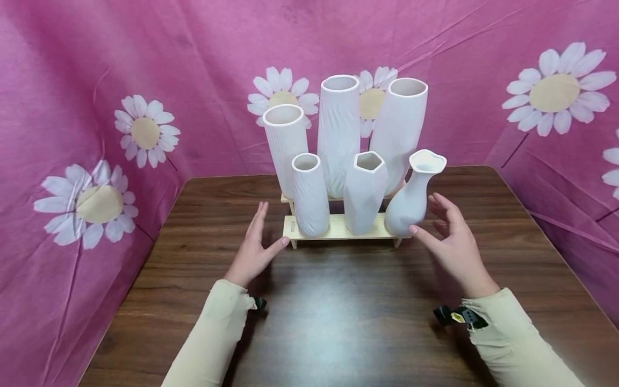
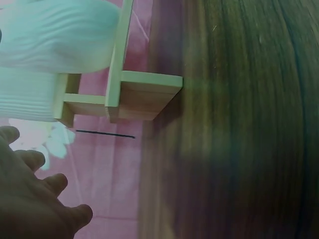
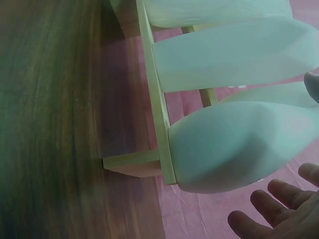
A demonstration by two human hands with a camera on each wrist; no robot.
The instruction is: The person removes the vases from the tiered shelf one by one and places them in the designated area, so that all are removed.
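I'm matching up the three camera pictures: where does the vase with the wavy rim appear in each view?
Head: the wavy-rimmed vase is right of centre, the rightmost one, beside the right hand.
Left wrist: not in this picture.
Right wrist: right of centre, above the right hand, its rim cut off by the frame.
Shared landmark: the wooden stand, seen in all three.

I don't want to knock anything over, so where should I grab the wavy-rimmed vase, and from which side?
Probably by its narrow neck, from the right. The wavy-rimmed vase flares above that and bulges below. No other vase stands on its right, where your right hand is; the faceted vase is on its left.
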